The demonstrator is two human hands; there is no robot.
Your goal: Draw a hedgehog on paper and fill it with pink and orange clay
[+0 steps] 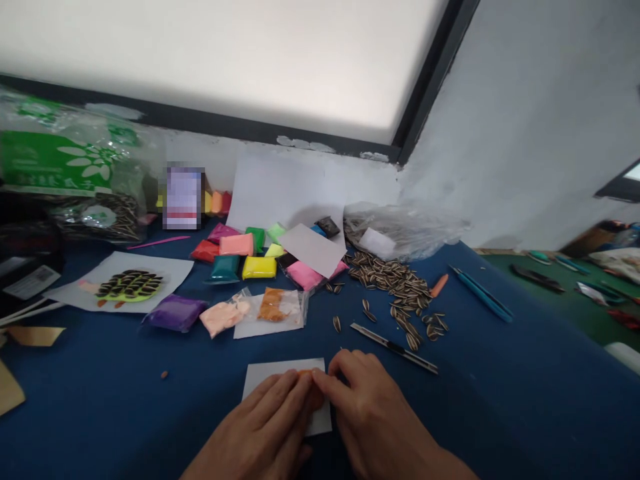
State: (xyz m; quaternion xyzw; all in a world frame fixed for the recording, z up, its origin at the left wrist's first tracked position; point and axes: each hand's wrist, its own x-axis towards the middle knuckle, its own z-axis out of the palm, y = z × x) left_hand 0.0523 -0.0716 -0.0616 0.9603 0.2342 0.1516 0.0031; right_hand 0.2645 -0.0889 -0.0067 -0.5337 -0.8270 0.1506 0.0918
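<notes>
A lump of orange modelling clay (316, 395) lies over a small white paper square (265, 372) in front of me. My left hand (267, 427) reaches in from the lower left, its fingers held together and pressing on the clay. From the other side, my right hand (373, 407) has curled fingers, with thumb and forefinger meeting the clay's upper edge. Much of the clay is hidden by my fingers. Just beyond are an opened bag of orange clay (273, 305) and one of pale peach clay (225, 315).
A utility knife (395, 348), a sunflower seed pile (385, 277) and blue tweezers (483, 293) lie to the right. Several coloured clay packs, such as yellow (259, 267) and purple (175, 313), stand behind. At left, a seed-covered green clay figure (131, 285) rests on paper.
</notes>
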